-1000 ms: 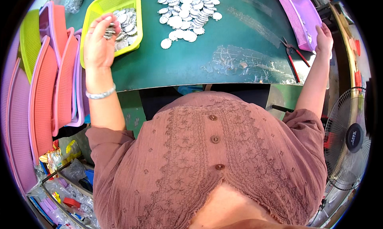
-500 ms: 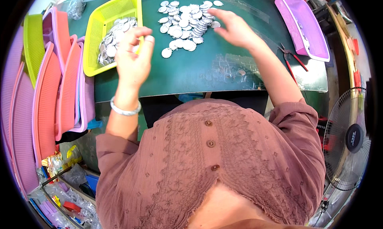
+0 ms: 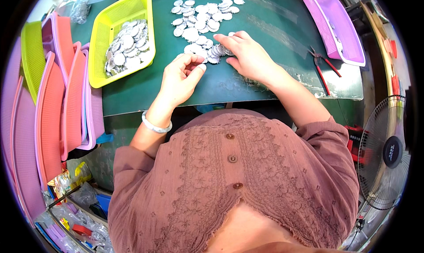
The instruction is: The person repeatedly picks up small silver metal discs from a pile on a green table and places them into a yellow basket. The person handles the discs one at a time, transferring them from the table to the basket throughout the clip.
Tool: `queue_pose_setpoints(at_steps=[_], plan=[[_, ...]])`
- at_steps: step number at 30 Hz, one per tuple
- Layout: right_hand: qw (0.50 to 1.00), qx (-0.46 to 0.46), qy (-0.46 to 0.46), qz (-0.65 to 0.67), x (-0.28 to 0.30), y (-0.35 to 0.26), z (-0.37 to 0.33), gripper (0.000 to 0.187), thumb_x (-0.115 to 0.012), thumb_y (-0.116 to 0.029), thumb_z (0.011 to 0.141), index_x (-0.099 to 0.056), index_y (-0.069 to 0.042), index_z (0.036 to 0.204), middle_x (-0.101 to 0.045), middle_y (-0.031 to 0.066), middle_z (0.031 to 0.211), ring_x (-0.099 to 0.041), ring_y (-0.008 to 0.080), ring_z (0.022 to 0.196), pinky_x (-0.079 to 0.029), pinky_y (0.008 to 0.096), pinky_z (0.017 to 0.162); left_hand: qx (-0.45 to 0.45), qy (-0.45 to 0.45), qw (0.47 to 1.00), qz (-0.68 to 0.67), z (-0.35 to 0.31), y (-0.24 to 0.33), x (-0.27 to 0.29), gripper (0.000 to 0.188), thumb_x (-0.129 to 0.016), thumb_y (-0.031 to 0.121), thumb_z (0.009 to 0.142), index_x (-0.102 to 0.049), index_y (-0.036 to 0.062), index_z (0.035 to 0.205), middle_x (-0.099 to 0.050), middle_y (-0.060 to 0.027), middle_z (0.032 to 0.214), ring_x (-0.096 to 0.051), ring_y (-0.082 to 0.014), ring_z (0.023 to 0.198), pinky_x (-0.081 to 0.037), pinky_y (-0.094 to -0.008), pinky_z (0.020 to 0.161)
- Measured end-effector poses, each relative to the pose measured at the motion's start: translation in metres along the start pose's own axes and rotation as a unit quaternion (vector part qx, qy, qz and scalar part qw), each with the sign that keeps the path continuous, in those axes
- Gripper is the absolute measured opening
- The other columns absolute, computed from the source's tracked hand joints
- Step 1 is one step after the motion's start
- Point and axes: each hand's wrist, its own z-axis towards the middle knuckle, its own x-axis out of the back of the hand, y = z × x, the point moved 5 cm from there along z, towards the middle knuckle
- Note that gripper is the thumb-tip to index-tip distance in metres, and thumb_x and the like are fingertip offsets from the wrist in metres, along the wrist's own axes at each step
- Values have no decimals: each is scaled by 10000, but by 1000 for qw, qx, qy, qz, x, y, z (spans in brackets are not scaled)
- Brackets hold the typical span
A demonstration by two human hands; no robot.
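Observation:
A loose pile of round silver metal discs [image 3: 201, 21] lies on the green table. At the pile's near edge, my right hand [image 3: 249, 56] curves its thumb and fingers around an overlapping row of discs [image 3: 215, 53]. My left hand [image 3: 181, 81], with a pale bangle at the wrist, is closed at the row's left end. Its thumb and curled fingers come close together, and anything pinched there is hidden. More silver discs [image 3: 130, 43] fill part of the yellow-green basket [image 3: 98, 54] left of the pile.
Red-handled pliers [image 3: 319, 61] lie on the table [image 3: 265, 92] at the right, below a purple basket [image 3: 320, 21]. Nested pink, purple and green baskets [image 3: 53, 107] stand at the left. A clear bag [image 3: 75, 6] sits at the back left, and a fan [image 3: 382, 151] stands at the right.
My left hand has come from the yellow-green basket rightward to the discs, its fingers closing. My right hand has moved nearer and slightly left, and the overlapping row has shifted towards me.

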Motion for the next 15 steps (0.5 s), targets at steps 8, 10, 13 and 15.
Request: queue_pose_setpoints(at_steps=[8,10,13,15], plan=[[996,-59,10,62,13,12,-22,581,-643,-47,679,-430,-74,1219,-551,131,1069,-493,292,1005,-410,361,863,6,-9,1000,-5,-1,6,-10,186,-604,95,789,-598,-13,940,-589,-39,841,-545,-70,711,-458,-204,643],[996,-65,21,59,13,15,-25,594,-642,-45,678,-430,-90,1230,-546,125,1059,-493,279,971,-410,356,852,19,-12,1000,-7,-1,3,-13,188,-604,94,791,-596,-12,946,-591,-33,832,-542,-68,710,-458,-203,644],[995,-63,47,54,14,16,-30,557,-630,-59,697,-433,-82,1218,-557,124,1015,-507,284,956,-416,364,837,29,-19,999,-10,-2,2,-16,187,-603,91,795,-595,-10,952,-593,-24,824,-537,-64,706,-458,-202,646],[992,-83,65,71,15,19,-34,531,-623,-73,710,-435,-77,1207,-565,122,980,-518,288,946,-423,368,822,28,-23,999,-15,-3,2,-17,186,-602,90,797,-594,-9,954,-593,-20,823,-535,-62,702,-457,-200,647]])
